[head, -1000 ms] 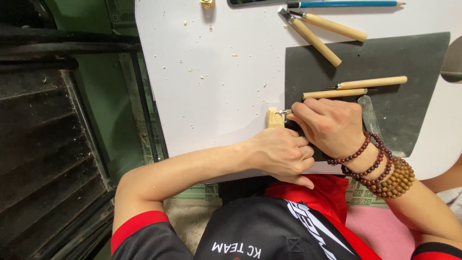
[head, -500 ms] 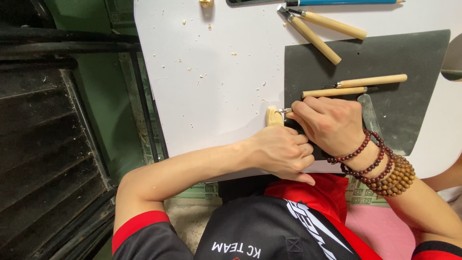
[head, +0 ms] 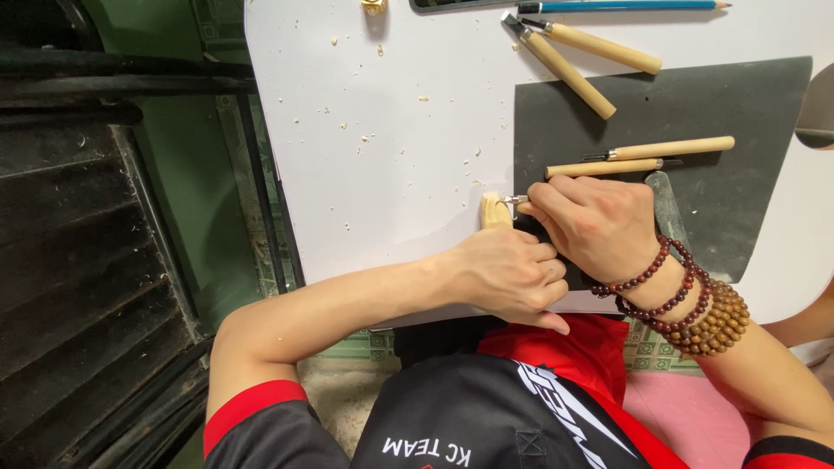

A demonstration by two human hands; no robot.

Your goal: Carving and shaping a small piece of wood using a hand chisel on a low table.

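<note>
Nothing has visibly shifted since a second ago: both hands sit in the same spots, wood piece unmoved.

Small pale wood piece (head: pixel 495 210) lies on the white bench (head: pixel 391 174), just left of the dark mat's (head: pixel 730 208) edge. Only its upper end shows; the rest is hidden under the left hand. Carved shape hard to make out.

Left hand (head: pixel 508 276) is curled closed over the piece's lower part, pinning it at the bench's near edge. Right hand (head: pixel 595 221) is closed around a carving tool; its handle is buried in the fist, and only the short metal tip (head: pixel 514 200) pokes out, touching the piece's top right. Bead bracelets (head: pixel 686 300), dark red and tan, circle the right wrist.

Two wooden-handled tools (head: pixel 643 156) lie on the mat just above the right hand, nearly parallel. Two more (head: pixel 578 56) lie crossed at the mat's top left. Blue pencil (head: pixel 621 6) at the top edge, partly cut off. Wood chips (head: pixel 373 130) are scattered over the bench.

Grey object at the right border is cut off, unidentifiable. Shirt carries white lettering, upside down in view, on black with red trim.
</note>
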